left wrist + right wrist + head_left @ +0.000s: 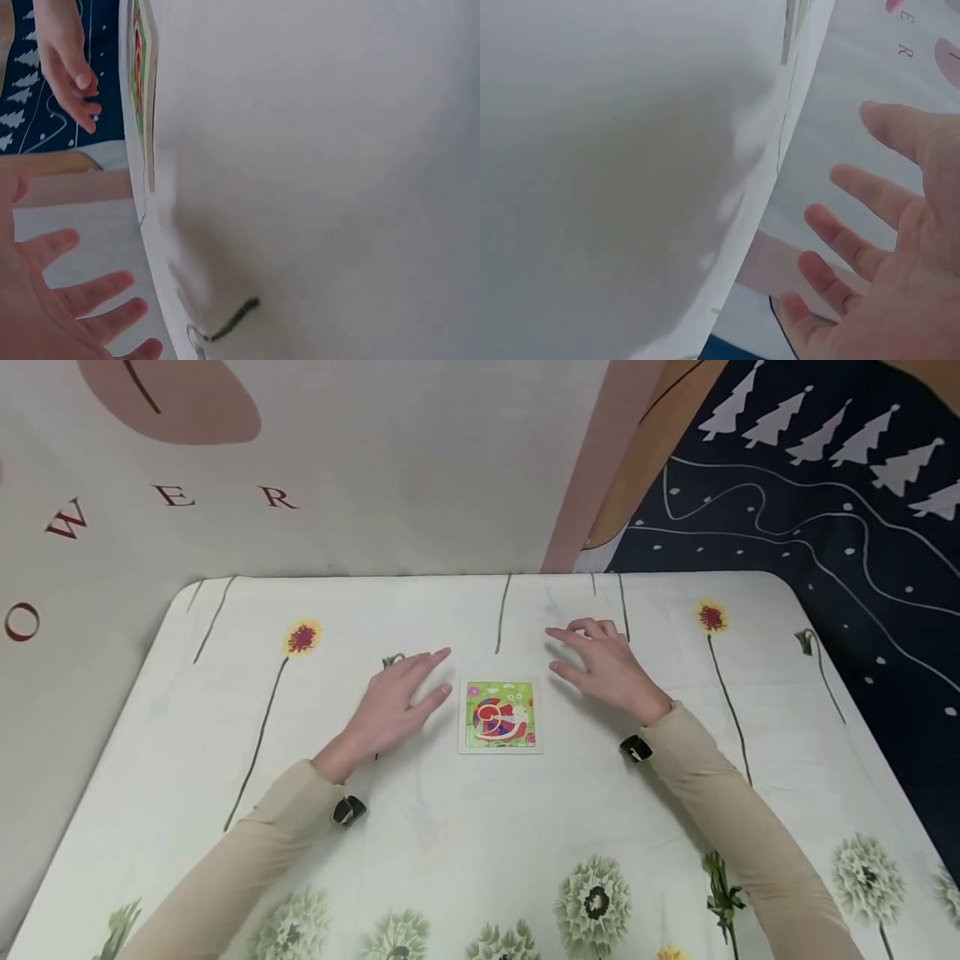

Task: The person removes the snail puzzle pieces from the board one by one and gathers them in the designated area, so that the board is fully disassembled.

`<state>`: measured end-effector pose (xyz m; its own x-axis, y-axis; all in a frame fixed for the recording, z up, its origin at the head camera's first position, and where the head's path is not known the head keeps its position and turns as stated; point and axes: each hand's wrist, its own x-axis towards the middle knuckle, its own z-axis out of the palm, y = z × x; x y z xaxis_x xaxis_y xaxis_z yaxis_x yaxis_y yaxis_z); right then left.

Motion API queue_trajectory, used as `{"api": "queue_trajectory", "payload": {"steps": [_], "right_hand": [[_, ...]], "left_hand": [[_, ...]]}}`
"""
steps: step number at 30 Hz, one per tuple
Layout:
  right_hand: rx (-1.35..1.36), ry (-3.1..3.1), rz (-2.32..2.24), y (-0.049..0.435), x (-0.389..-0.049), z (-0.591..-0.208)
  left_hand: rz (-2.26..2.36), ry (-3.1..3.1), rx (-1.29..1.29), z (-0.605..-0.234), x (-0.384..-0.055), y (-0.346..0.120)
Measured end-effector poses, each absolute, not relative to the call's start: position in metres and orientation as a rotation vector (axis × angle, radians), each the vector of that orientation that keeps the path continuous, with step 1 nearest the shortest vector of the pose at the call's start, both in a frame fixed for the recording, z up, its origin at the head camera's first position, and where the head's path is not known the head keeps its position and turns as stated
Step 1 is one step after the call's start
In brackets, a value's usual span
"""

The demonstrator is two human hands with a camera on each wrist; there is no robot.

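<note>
My left grip (386,706) and right grip (606,667), loosely spread and empty, flank the framed snail picture (500,717) on the desk (435,835), seemingly a hands-off step; handling it would call for reaching inward.

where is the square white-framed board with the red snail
In the head view, the snail board lies near the middle of the white flower-print tablecloth, between the left hand and the right hand, touching neither.
</note>
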<state>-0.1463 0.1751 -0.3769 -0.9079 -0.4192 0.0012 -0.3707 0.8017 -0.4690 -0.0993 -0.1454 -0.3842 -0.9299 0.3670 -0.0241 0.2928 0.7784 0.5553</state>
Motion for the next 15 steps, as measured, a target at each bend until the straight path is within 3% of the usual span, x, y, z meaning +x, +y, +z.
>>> {"api": "queue_trajectory", "payload": {"steps": [15], "right_hand": [[-0.684, 2.716, -0.864, 0.149, -0.145, -0.378]], "left_hand": [[0.815, 2.737, 0.734, -0.392, -0.081, -0.135]]}}
